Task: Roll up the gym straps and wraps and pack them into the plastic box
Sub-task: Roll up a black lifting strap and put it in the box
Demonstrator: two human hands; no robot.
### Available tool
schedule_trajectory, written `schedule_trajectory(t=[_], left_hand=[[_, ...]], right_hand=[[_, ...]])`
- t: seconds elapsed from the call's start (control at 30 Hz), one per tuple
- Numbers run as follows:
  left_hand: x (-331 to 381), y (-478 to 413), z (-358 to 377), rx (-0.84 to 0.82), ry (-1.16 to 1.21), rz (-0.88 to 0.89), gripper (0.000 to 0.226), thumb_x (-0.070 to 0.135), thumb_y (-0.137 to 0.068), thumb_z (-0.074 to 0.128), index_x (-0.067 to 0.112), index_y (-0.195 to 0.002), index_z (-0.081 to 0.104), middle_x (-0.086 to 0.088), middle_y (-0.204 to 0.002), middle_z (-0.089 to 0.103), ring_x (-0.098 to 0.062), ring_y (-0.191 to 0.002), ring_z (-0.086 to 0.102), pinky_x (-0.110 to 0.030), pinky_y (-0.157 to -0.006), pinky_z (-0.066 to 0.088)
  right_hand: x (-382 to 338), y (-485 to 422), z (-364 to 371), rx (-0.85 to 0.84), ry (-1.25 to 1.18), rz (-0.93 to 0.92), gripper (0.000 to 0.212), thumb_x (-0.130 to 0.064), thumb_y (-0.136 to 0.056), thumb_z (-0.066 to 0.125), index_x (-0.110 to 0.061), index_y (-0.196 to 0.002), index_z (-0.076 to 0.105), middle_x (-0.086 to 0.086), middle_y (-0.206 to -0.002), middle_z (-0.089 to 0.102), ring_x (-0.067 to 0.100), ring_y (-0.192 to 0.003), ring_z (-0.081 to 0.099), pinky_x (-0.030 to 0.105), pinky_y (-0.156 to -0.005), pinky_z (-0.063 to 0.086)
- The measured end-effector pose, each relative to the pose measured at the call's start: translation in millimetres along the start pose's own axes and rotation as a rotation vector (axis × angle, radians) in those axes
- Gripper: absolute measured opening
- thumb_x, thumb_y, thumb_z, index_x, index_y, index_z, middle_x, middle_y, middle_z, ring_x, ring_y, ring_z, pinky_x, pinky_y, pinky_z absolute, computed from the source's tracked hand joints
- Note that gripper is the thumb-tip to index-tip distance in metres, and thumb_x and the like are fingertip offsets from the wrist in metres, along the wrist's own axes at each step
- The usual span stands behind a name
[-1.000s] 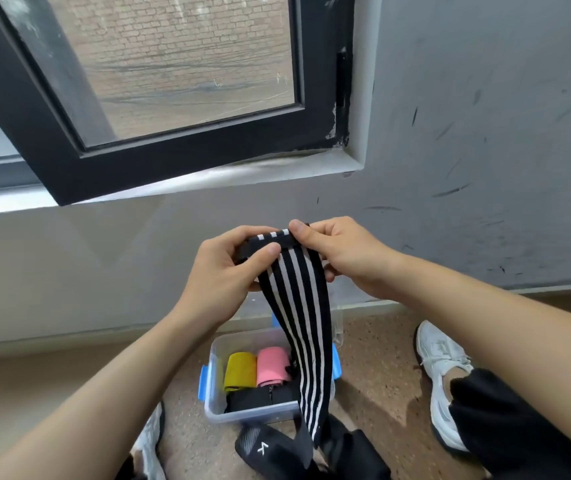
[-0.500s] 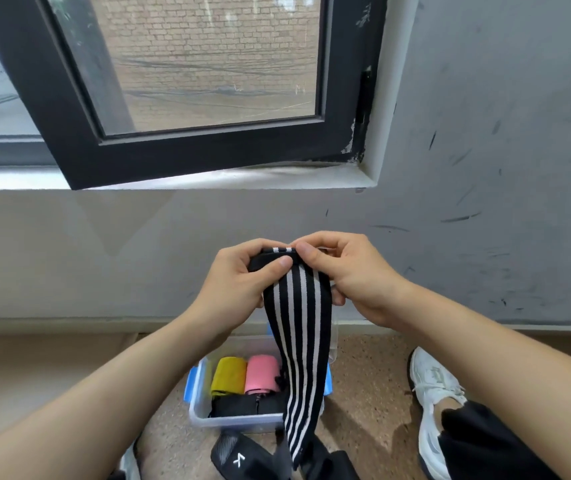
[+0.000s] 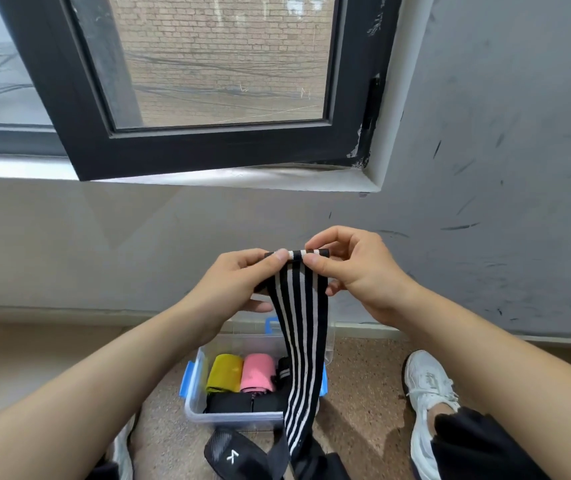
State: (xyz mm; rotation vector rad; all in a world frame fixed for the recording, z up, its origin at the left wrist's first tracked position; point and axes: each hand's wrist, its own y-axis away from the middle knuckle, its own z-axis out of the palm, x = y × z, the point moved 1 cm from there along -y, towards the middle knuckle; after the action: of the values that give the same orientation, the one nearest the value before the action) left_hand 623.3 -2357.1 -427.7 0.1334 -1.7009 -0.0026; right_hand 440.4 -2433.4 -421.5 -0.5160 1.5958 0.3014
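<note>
A black wrap with white stripes hangs down from both hands, its top end folded into a small tight roll. My left hand pinches the roll's left side between thumb and fingers. My right hand pinches its right side. Below on the floor stands the clear plastic box with blue latches. Inside it lie a yellow roll, a pink roll and a black rolled wrap. The striped wrap's lower part hides the box's right side.
More black straps, one with a white mark, lie on the speckled floor in front of the box. A white sneaker sits to the right and another shoe at lower left. A grey wall and an open black window frame rise ahead.
The fold at the wrap's top has turned into a tighter small roll between my fingertips. The camera has tilted up slightly, so the hands and box sit lower in view.
</note>
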Motion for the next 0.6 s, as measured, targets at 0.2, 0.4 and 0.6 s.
schedule_trajectory(t=[0.2,0.4,0.6], left_hand=[[0.4,-2.0,2.6,0.029,0.058,0.011,0.025,0.035,-0.098,0.065,0.014,-0.108,0.075,0.002,-0.089,0.078,-0.005,-0.079,0.072,-0.023,-0.064,0.055],[-0.4,0.9,-2.7,0.055,0.087,0.034,0.013,0.016,-0.094,0.072,0.012,-0.106,0.074,0.000,-0.086,0.077,-0.010,-0.078,0.073,-0.021,-0.059,0.054],[-0.7,2.0,-5.9,0.099,0.088,0.120,0.014,0.005,-0.093,0.071,0.013,-0.105,0.073,-0.003,-0.088,0.075,-0.014,-0.082,0.072,-0.021,-0.061,0.055]], right_hand=[[2.4,1.0,-0.1,-0.009,0.052,-0.070,0.018,0.002,-0.086,0.076,-0.013,-0.093,0.068,0.004,-0.082,0.066,0.013,-0.067,0.059,0.023,-0.054,0.048],[0.6,2.1,5.6,-0.018,0.127,-0.091,0.028,0.006,-0.081,0.079,-0.010,-0.101,0.068,0.005,-0.089,0.067,0.011,-0.070,0.065,0.023,-0.055,0.052],[-2.1,3.6,7.5,-0.100,0.017,0.068,0.022,-0.024,-0.095,0.069,-0.007,-0.110,0.070,0.021,-0.106,0.071,0.026,-0.094,0.073,0.027,-0.051,0.056]])
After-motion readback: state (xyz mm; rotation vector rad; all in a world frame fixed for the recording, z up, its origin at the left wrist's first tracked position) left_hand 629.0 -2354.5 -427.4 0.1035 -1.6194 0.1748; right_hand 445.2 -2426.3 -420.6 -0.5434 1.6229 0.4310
